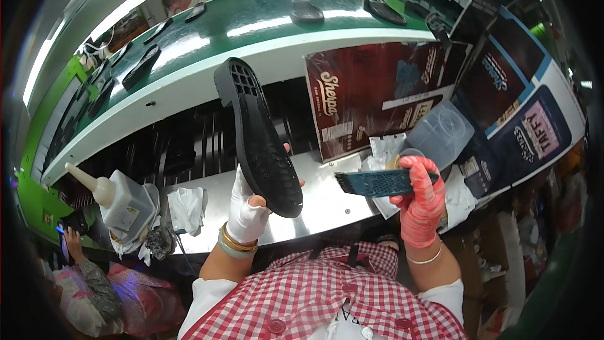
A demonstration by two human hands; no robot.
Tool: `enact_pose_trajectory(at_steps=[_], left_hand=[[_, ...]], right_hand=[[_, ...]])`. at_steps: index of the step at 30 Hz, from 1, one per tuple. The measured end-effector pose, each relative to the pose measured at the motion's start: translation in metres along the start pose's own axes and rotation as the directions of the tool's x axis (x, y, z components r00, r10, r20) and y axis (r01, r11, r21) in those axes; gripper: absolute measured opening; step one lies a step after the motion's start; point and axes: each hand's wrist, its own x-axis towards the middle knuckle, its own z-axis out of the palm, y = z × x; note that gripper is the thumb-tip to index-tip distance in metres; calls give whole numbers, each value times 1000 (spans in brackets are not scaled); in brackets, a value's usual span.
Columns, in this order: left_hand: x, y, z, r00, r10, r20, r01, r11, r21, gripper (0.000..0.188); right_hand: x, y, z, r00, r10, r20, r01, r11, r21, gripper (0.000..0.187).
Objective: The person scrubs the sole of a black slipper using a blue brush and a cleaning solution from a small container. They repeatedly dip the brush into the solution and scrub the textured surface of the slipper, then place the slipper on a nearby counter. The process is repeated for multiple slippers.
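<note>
A black shoe sole [263,145] with a raised heel and a grid of hollows in it is tilted up in front of me. My left hand [245,213], in a white glove with bare fingertips, is closed round its lower end. To the right, my right hand [423,208] wears a thin pinkish-red glove and grips a flat teal brush [377,182]. The dark bristles point left toward the sole, with a gap between them. Part of the brush's other end is covered by my fingers.
A white squeeze bottle [126,204] with a long nozzle stands at the left beside crumpled white cloth [187,209]. Beyond the metal worktop [333,204] runs a green conveyor belt [251,9] carrying several soles. Cardboard boxes [371,91] and a clear plastic tub [442,132] stand right. Other people are nearby.
</note>
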Motion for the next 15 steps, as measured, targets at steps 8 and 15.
enact_pose_trajectory(at_steps=[8,15], left_hand=[[-9,-28,13,995,-94,-23,95,993,75,95],[-16,-38,19,995,-76,-63,82,991,102,90]], right_hand=[[12,-7,35,865,-277,418,418,859,-296,16],[18,-5,42,861,-255,441,466,743,-481,17]])
